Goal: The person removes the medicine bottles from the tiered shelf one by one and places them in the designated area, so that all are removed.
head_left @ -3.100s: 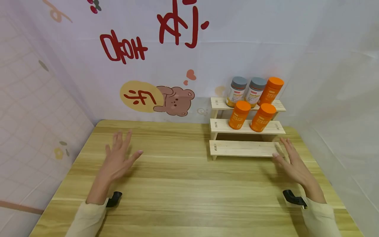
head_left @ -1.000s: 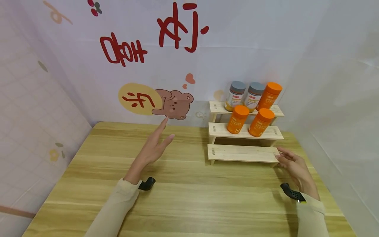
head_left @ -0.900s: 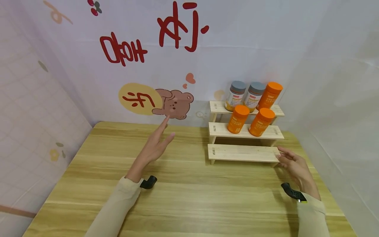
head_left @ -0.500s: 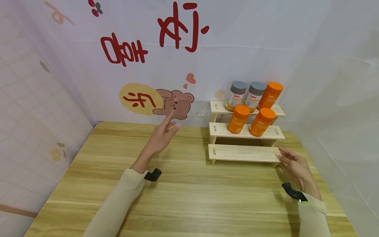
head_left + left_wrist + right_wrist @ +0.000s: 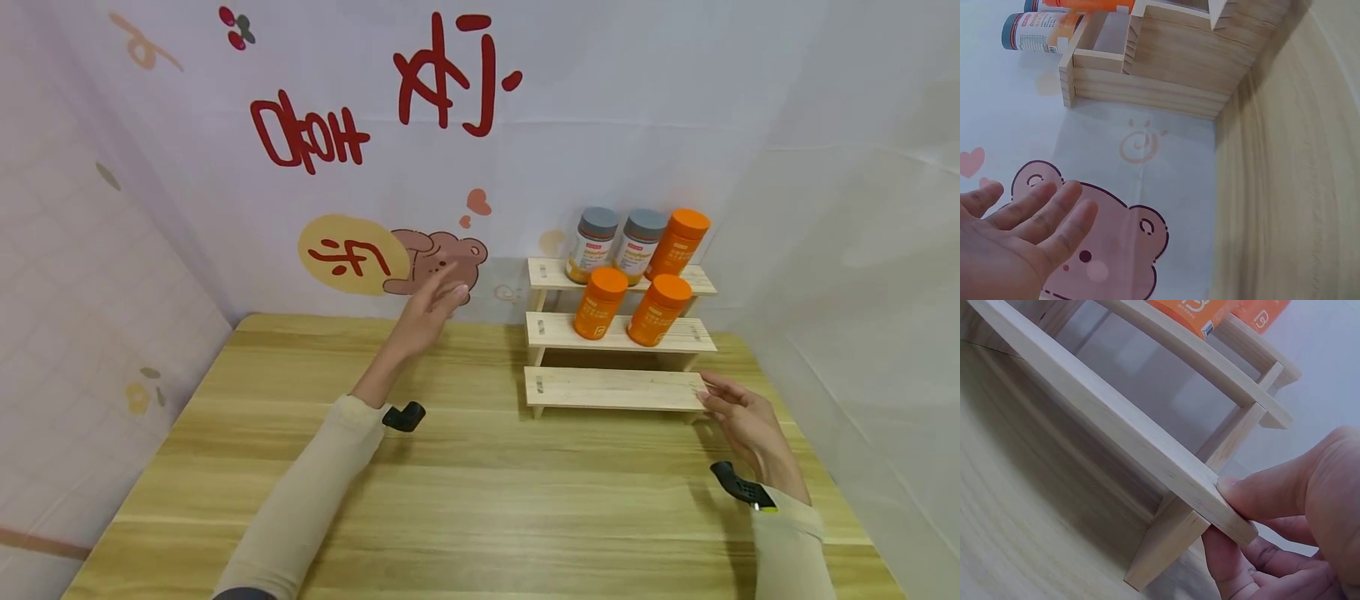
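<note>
My right hand [image 5: 750, 425] pinches the right end of the lowest step of a three-tier wooden display rack [image 5: 615, 389]. In the right wrist view the thumb [image 5: 1260, 490] lies on top of the board and fingers curl beneath it. My left hand [image 5: 422, 321] is held in the air left of the rack, fingers extended, touching nothing. Two grey-capped bottles [image 5: 592, 246] and an orange bottle [image 5: 678, 243] stand on the top step. On the middle step are two more orange bottles, a left one [image 5: 601, 303] and a right one [image 5: 660, 310].
The rack stands at the back right of a wood-grain table [image 5: 480, 500]. Behind it hangs a white cloth backdrop [image 5: 637, 100] with red characters and a printed bear [image 5: 450, 250]. More cloth [image 5: 862, 292] borders the right side.
My left hand has moved right and farther back toward the rack. The right hand has come in from beside the rack and taken hold of the lowest step's end. The bottles stay put.
</note>
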Action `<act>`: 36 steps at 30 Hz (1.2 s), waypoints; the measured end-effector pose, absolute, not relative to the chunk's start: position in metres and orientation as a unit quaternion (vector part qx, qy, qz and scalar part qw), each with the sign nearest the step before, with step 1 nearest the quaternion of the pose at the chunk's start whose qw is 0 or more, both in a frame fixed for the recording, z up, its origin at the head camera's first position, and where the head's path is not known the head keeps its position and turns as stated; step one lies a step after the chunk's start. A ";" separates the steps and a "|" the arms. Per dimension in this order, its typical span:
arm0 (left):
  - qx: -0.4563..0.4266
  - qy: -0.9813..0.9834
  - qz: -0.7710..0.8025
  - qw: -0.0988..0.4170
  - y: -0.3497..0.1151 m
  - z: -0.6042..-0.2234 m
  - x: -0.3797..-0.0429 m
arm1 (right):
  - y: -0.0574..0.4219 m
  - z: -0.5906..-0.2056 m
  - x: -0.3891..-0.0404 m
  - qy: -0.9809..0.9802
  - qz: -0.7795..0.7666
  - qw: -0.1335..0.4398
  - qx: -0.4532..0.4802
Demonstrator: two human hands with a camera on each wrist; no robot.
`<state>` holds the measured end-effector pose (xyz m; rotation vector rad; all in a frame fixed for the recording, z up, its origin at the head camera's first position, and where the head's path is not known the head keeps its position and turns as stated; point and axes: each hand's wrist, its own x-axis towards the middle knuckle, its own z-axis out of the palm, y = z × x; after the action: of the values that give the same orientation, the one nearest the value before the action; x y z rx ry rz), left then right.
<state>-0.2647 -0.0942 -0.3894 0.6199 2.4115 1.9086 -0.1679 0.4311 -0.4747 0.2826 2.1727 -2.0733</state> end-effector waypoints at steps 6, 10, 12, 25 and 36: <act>0.216 0.765 0.607 0.010 -0.084 -0.377 -0.276 | 0.432 -0.476 -0.168 0.723 -0.682 0.054 0.094; 0.218 0.755 0.617 0.028 -0.077 -0.370 -0.285 | 0.433 -0.478 -0.169 0.726 -0.679 0.052 0.098; 0.215 0.753 0.621 0.036 -0.074 -0.367 -0.288 | 0.433 -0.479 -0.169 0.727 -0.678 0.053 0.095; 0.222 0.754 0.614 0.070 -0.048 -0.349 -0.299 | 0.432 -0.481 -0.170 0.740 -0.666 0.048 0.081; 0.223 0.741 0.625 0.105 -0.020 -0.331 -0.310 | 0.435 -0.479 -0.170 0.741 -0.665 0.047 0.077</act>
<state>-0.3100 -0.0203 -0.3306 0.6567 2.1830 1.8436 -0.1703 0.4346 -0.4791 0.2351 2.2615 -2.0301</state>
